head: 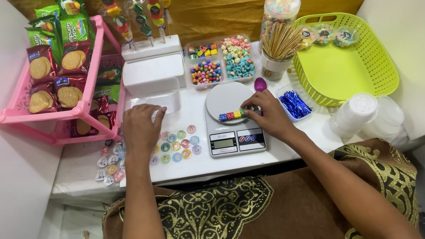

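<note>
My right hand (274, 116) has its grip pinched on a skewer of colored candy cubes (234, 115), laid across the kitchen scale (232, 117) at counter center. Left hand (142, 127) rests flat w/ grip released, touching a clear plastic box (156, 101) beside round stickers (174, 145).

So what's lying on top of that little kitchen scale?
A row of coloured candies on a stick lies across the round plate of the scale. The right hand holds one end, and its fingers cover that end.

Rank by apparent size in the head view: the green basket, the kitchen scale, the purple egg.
1. Green basket, largest.
2. Kitchen scale, mid-sized.
3. Purple egg, smallest.
All sit at similar distance, so the order looks safe.
</note>
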